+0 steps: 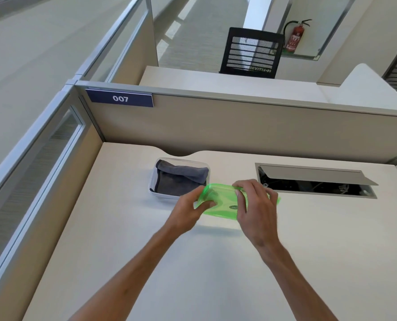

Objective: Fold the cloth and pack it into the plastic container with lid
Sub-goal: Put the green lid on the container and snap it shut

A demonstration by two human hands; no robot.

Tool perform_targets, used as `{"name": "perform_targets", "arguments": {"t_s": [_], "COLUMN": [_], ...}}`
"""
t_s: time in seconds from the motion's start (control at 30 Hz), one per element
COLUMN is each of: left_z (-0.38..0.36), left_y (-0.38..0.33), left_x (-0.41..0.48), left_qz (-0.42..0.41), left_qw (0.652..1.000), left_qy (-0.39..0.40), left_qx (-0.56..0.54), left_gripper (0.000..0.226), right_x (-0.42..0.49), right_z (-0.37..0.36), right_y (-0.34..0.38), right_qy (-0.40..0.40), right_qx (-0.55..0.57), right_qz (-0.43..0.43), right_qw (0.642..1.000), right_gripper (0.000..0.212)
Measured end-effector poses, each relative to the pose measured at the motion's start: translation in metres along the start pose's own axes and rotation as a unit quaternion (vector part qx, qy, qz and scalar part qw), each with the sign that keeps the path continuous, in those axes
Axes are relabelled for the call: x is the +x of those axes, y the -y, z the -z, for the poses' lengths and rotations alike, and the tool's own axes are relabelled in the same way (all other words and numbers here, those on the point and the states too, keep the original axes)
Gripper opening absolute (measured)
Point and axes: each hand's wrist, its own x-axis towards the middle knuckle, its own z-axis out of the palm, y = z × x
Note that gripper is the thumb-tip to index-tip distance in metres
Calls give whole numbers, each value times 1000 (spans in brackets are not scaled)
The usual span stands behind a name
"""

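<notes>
- Cloth (180, 180), grey and folded, already lies inside the clear container (153, 188), which stands on the desk (146, 251) toward the back, near the partition; so the folding and packing look done and only the closing is left.
- Both hands hold the green lid (225, 206) just in front of and to the right of the container, its far left corner overlapping the container's near rim in this view. I cannot tell whether the lid touches the rim or the desk.
- The left hand (188, 210) takes the lid's left end, thumb on top and fingers curled beneath, pinching the edge.
- The right hand (254, 207) covers the lid's right part from above, fingers (240, 185) bent over the far edge and closed on it, likely to steady the thin plastic and keep it level.
- A grip at each end suits the next step, as I judge it: carrying the lid back and left until it sits square over the rim, then pressing it down.
- The cloth bulges at the far side, so the lid may need firm pressure there.
- An open cable hatch (315, 181) lies to the right, apart from the work.
</notes>
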Motion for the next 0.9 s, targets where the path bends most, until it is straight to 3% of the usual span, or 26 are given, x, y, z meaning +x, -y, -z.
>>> {"name": "perform_targets", "arguments": {"t_s": [0.13,0.23,0.33,0.43,0.53,0.7,0.9], "left_z": [32,61,86,104,113,120,115], "left_y": [-6,-4,1,11,25,43,52], "left_x": [-7,-11,-7,3,17,41,46], "left_qz": [50,67,86,102,120,126,162], "left_qw": [988,981,975,969,973,968,966], "left_qy": [-5,-30,-77,-110,-143,-200,-175], "left_qx": [-144,-180,-190,-197,-137,81,102], "left_gripper": [24,28,34,38,42,45,50], "right_x": [24,32,37,46,60,88,94], "right_z": [-4,-18,-40,-62,-80,-105,-126], "right_y": [17,20,20,26,29,29,14], "right_qy": [-31,-57,41,118,122,144,183], "right_qx": [49,133,229,291,301,227,163], "right_qz": [-22,-130,-271,-334,-344,-321,-313], "right_qw": [998,981,934,889,881,908,917], "right_gripper": [24,33,36,37,40,25,19]}}
